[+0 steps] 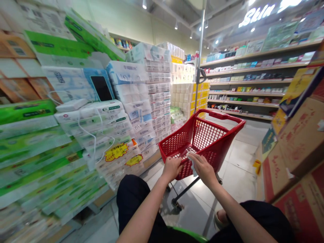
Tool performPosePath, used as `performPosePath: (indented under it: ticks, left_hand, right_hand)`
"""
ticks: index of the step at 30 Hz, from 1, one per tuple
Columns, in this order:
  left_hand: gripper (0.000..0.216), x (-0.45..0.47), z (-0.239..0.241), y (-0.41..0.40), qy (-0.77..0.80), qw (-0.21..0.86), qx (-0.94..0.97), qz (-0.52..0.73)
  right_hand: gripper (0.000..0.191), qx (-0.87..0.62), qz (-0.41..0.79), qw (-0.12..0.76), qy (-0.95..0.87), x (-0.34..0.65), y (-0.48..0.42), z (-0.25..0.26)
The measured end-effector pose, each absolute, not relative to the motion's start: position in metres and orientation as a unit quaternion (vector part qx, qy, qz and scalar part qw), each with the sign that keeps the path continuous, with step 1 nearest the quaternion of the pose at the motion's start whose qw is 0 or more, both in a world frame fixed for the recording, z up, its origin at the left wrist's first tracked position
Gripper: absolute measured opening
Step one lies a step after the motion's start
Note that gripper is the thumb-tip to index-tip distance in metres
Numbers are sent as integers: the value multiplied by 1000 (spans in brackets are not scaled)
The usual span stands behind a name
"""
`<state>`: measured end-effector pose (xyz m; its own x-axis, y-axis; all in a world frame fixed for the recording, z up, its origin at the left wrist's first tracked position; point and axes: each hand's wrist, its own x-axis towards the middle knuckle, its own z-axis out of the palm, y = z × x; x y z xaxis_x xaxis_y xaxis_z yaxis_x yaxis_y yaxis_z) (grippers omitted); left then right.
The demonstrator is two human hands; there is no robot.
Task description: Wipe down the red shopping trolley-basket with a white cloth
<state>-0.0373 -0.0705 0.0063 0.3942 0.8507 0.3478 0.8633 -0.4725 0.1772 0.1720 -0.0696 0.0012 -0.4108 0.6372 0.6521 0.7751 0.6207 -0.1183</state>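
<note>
A red plastic shopping cart (222, 143) with a perforated basket stands in front of my knees. My left hand (172, 168) is closed over its near rim, thumb towards the right. Just to the right, my right hand (204, 169) presses a white cloth (193, 167) against the same rim. Part of the cloth hangs below the fingers, and the rest is hidden under them. Inside, the visible part of the basket holds nothing. A dark wheel (177, 204) shows beneath the cart.
Stacked tissue packs (136, 111) rise on the left. A phone (101, 87) leans there beside a white box (72, 105) with trailing cables. Cardboard boxes (301, 138) stand on the right. Behind the cart are a metal pole (199, 64) and stocked shelves (248, 82).
</note>
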Motion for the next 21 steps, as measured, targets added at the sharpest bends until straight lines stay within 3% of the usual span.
performPosePath:
  ticks: [4,10,15,21]
  left_hand:
    - [17,-41,9,-68,-502,-5,-843,-193]
    - [20,-37,9,-70,-497,-1,-845,-199]
    - [18,-33,7,-72,-509,5,-837,-201]
    - [15,-36,9,-72,-514,1,-833,-204]
  right_hand:
    - [54,-434,-145,305,-835,217,-40,13]
    - [44,-536,-134,342,-760,277,-10,26]
    - [46,-528,-86,429,-728,231,-32,7]
    - [56,-427,-45,423,-798,150,-81,-10]
